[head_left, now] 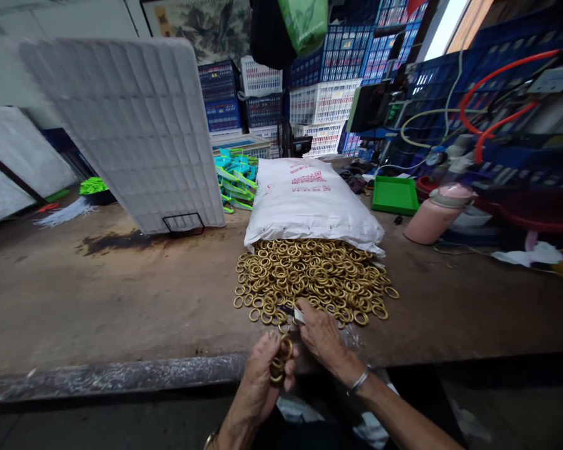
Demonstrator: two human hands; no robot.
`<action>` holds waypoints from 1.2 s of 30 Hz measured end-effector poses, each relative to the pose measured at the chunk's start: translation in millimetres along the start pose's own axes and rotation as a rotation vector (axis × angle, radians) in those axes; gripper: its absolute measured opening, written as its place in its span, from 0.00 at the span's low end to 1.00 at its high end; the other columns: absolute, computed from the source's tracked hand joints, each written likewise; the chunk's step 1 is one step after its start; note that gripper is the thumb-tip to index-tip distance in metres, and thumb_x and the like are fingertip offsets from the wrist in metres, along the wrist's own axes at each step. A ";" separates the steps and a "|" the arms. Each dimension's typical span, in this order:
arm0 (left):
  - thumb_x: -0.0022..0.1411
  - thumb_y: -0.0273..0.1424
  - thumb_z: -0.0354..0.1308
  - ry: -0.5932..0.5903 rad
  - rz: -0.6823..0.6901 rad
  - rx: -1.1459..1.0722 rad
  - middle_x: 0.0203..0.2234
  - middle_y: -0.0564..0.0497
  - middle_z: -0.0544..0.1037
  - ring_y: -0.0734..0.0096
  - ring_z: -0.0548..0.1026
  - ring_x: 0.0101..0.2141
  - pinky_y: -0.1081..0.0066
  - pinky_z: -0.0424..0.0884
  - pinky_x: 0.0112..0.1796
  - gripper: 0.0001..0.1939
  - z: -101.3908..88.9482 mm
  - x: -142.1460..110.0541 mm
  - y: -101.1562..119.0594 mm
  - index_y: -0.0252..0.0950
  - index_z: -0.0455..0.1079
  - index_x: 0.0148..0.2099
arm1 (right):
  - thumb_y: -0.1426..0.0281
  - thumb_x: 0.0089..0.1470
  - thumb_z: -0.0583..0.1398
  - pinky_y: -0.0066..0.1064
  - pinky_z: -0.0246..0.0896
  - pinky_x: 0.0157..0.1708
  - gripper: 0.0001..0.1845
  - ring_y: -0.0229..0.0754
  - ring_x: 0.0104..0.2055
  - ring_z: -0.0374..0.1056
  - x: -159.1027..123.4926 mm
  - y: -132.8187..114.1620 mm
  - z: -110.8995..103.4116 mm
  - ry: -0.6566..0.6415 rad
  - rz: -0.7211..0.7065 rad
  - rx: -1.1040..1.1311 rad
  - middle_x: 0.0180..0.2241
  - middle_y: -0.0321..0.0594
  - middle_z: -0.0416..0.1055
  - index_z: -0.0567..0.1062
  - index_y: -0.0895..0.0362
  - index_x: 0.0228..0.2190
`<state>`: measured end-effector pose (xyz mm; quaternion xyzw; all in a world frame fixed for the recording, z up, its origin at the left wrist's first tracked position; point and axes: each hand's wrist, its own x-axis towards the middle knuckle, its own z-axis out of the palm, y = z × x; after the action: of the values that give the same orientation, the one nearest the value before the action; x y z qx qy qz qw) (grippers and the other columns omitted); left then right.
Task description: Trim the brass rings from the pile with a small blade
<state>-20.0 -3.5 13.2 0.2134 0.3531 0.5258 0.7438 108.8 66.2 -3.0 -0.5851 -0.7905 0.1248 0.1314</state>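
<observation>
Brass-coloured rings [309, 275] lie in a wide heap on the wooden table, spilling from the mouth of a white woven sack [304, 194] with red print. My left hand [263, 375] is curled around several of these rings at the table's front edge. My right hand [321, 334] is closed at the near side of the heap, gripping a small tool with a white handle [299, 315] and a dark tip. The tip points left among the nearest rings; what kind of tool it is I cannot make out.
A tall pale ribbed panel [136, 137] stands left on a black wire stand [182, 222]. Green and turquoise plastic pieces [237, 178] lie beside the sack. On the right are a green tray [395, 195], a pink bottle [436, 215] and orange hoses. Stacked crates [326, 103] stand behind.
</observation>
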 end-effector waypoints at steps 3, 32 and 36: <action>0.58 0.35 0.52 0.014 0.019 0.001 0.28 0.47 0.71 0.80 0.65 0.20 0.81 0.58 0.16 0.11 -8.0 3.8 -0.8 0.31 0.62 0.32 | 0.77 0.47 0.51 0.28 0.43 0.25 0.14 0.39 0.28 0.66 9.6 -9.0 3.3 0.007 -0.006 -0.098 0.27 0.38 0.71 0.63 0.55 0.39; 0.45 0.38 0.63 0.232 0.048 0.061 0.19 0.58 0.67 0.85 0.61 0.15 0.83 0.50 0.13 0.20 -1.6 30.0 1.0 0.34 0.63 0.39 | 0.63 0.53 0.48 0.25 0.53 0.28 0.09 0.35 0.26 0.59 -0.7 -7.8 -12.1 0.056 -0.011 0.667 0.24 0.32 0.62 0.62 0.54 0.27; 0.46 0.41 0.61 0.227 0.063 0.145 0.16 0.59 0.64 0.85 0.57 0.13 0.83 0.48 0.13 0.18 0.5 30.5 -1.3 0.34 0.64 0.35 | 0.61 0.53 0.48 0.25 0.53 0.27 0.11 0.35 0.26 0.58 -4.4 -9.9 -12.3 0.011 0.008 0.702 0.23 0.31 0.62 0.62 0.55 0.28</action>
<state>-12.8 24.6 3.4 0.2166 0.4653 0.5429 0.6647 105.6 59.8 11.8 -0.5079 -0.6962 0.3865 0.3284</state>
